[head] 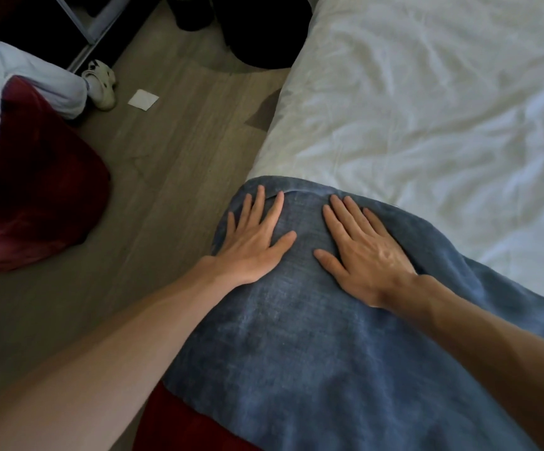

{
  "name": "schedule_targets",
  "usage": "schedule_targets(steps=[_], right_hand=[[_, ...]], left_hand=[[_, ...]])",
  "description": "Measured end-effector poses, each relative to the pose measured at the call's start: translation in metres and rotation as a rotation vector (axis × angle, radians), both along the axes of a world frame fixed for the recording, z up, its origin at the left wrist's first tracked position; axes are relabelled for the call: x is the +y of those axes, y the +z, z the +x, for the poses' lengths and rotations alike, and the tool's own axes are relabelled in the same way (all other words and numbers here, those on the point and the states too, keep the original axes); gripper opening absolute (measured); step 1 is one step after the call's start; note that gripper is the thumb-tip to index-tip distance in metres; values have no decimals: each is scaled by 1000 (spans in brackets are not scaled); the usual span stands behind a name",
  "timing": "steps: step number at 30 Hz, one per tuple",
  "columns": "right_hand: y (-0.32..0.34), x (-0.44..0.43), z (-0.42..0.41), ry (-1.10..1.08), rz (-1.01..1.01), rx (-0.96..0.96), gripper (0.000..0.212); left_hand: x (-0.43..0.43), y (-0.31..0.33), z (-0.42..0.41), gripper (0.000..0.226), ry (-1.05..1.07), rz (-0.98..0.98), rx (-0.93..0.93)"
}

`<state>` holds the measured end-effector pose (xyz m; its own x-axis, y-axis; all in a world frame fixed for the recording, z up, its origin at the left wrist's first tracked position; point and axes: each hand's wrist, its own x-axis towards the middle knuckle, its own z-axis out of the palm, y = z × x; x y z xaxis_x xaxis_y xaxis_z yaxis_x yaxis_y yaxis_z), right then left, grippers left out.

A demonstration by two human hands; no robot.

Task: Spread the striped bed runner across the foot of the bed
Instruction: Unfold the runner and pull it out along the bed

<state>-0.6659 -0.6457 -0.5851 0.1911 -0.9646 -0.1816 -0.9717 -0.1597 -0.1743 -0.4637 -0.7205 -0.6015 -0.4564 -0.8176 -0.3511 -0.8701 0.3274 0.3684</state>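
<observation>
A blue woven bed runner (296, 346) lies over the near corner of the bed, its far edge folded into a small ridge. The white wrinkled duvet (426, 109) covers the rest of the bed. My left hand (254, 239) presses flat on the runner near the bed's left edge, fingers spread and straight. My right hand (361, 255) lies flat beside it, fingers straight and pointing away from me. The runner's right part bunches in a fold beyond my right wrist. No stripes show clearly in this dim light.
Wooden floor (166, 164) runs along the bed's left side. A dark red cushion (29, 177) and white bedding lie at the left. A white shoe (101, 83) and a paper scrap (143, 99) sit on the floor. Red fabric (179, 428) shows below the runner.
</observation>
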Motion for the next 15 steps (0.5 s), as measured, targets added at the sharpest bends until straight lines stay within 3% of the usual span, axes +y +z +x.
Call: schedule_targets(steps=[5,11,15], right_hand=[[7,6,13,-55,11,-53,78],[21,59,34,-45,5,-141,75],[28,109,51,16,33,-177,70]], left_hand=[[9,5,1,70,53,-54,-2],[55,24,23,66,144,-105,197],[98,39,43,67,122,-107,223]])
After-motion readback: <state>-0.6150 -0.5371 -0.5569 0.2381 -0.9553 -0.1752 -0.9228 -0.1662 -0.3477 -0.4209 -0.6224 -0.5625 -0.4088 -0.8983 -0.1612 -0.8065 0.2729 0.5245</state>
